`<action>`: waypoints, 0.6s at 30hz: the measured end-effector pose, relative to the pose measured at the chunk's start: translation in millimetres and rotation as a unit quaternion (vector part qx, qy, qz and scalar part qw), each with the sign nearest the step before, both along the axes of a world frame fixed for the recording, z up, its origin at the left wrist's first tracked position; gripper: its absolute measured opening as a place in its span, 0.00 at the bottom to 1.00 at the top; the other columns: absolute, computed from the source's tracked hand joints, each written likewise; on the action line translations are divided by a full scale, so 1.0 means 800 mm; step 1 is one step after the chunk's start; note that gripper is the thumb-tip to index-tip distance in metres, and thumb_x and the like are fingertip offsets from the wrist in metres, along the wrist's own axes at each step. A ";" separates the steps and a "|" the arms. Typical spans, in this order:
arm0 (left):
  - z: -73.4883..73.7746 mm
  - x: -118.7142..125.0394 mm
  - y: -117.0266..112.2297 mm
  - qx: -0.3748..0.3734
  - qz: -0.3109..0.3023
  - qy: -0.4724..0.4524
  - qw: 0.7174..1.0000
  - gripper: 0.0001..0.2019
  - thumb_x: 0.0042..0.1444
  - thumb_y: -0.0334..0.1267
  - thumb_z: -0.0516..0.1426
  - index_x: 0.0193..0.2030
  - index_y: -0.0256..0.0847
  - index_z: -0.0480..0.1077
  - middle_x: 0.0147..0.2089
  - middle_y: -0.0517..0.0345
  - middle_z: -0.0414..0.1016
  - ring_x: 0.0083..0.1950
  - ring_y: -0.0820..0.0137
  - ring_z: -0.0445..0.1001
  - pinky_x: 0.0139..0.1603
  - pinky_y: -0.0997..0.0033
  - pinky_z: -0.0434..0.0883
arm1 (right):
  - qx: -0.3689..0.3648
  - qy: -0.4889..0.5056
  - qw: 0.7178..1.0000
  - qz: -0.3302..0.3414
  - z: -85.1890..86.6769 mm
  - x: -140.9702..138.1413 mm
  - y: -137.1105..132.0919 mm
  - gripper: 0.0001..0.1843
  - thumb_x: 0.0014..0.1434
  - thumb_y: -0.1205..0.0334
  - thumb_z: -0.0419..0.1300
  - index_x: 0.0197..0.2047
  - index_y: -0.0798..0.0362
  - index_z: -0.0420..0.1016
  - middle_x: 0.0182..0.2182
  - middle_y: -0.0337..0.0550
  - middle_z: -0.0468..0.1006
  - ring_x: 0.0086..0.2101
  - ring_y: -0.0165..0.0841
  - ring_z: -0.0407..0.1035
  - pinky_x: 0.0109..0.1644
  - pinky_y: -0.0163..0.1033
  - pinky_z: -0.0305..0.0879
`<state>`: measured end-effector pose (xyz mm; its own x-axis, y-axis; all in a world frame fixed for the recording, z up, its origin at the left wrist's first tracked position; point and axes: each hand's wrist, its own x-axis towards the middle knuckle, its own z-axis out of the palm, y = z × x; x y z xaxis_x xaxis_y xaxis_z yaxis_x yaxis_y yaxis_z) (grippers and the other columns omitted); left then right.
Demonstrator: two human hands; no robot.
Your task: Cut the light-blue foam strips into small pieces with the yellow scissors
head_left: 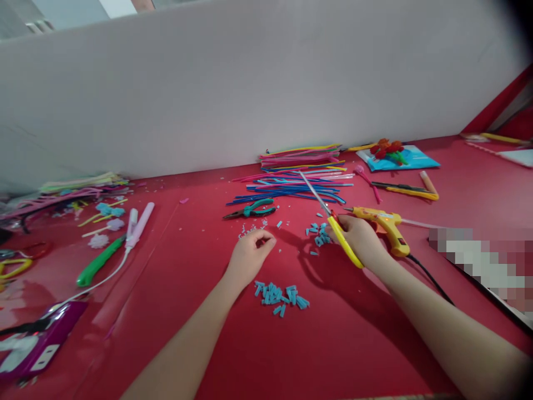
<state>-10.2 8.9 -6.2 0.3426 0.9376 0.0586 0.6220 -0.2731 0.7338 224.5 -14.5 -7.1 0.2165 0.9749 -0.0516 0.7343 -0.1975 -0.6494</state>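
My right hand (360,239) is closed on a pair of scissors (345,243) with yellow handles, their blades tilted up and to the left. Its fingertips reach beside a small pile of light-blue cut pieces (320,236) and are partly hidden. Resting near the table's middle, my left hand (250,255) is closed, thumb and forefinger pressed together; anything between them is too small to make out. White scraps (252,228) lie just behind it. A larger group of light-blue cut pieces (275,295) sits on the red table (333,344) closer to me.
Teal-handled pliers (253,209) lie behind my hands, before bundled coloured stems (291,186). A yellow glue gun (385,223) with a trailing black cord is at my right. Leftward are a green-handled tool (100,262), a pink straightener-like tool (135,230) and a purple device (50,339).
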 end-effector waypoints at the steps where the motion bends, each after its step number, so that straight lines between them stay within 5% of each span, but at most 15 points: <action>1: 0.002 0.000 0.002 0.003 -0.014 0.020 1.000 0.08 0.52 0.38 0.49 0.30 0.40 0.67 0.31 0.59 0.70 0.33 0.72 0.68 0.35 0.72 0.63 | 0.012 0.041 0.999 -0.008 0.001 0.002 -0.001 0.11 0.47 0.54 0.50 0.22 0.53 0.61 0.14 0.34 0.60 0.17 0.26 0.55 0.20 0.32 0.46; 8: -0.002 0.020 0.045 0.159 -0.044 0.218 0.962 0.09 0.53 0.35 0.48 0.33 0.39 0.69 0.35 0.54 0.69 0.39 0.68 0.67 0.41 0.70 0.62 | 0.049 0.220 0.974 -0.002 -0.002 0.006 -0.001 0.09 0.46 0.56 0.51 0.22 0.53 0.60 0.10 0.30 0.55 0.14 0.24 0.52 0.18 0.32 0.47; 18: -0.012 0.048 0.059 0.161 -0.035 0.208 0.964 0.09 0.51 0.31 0.48 0.28 0.36 0.68 0.34 0.48 0.69 0.41 0.64 0.66 0.44 0.65 0.61 | 0.047 0.235 0.971 0.013 -0.007 -0.007 -0.004 0.08 0.44 0.58 0.53 0.22 0.53 0.60 0.11 0.30 0.56 0.14 0.23 0.51 0.18 0.31 0.44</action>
